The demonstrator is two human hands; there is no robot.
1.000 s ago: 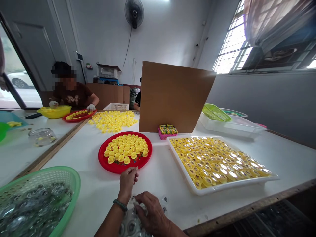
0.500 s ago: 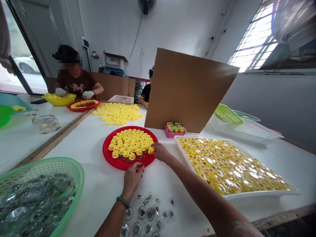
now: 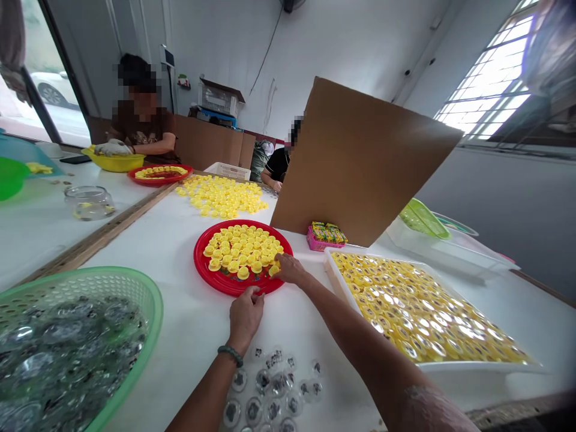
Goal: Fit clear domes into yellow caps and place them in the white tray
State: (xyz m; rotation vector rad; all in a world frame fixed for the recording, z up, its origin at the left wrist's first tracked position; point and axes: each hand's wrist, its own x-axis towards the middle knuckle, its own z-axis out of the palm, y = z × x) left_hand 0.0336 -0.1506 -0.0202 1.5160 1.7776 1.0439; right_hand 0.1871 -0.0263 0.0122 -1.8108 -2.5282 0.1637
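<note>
Many small yellow hat-shaped plastic pieces [image 3: 243, 246] lie on a round red tray [image 3: 204, 273]. My right hand [image 3: 290, 269] reaches over the tray's right edge, its fingers closed on one yellow piece [image 3: 274, 270] there. Just by the front rim is my left hand [image 3: 246, 312], thumb and fingers pinched together; whether something small is between them is hidden. Below it, several clear round domes [image 3: 279, 384] with dark printed figures are spread on the white table [image 3: 180, 336].
On the left stands a green basket [image 3: 155, 312] full of clear domes. A white tray [image 3: 330, 264] of filled yellow pieces is on the right. Behind are loose yellow pieces [image 3: 220, 195], a pink basket [image 3: 320, 245], a cardboard sheet [image 3: 360, 168] and two other people.
The view has shifted, so the scene sits a little farther right. Both my hands stay near the red tray. The gloved co-worker's hands have come together over the yellow bowl.
</note>
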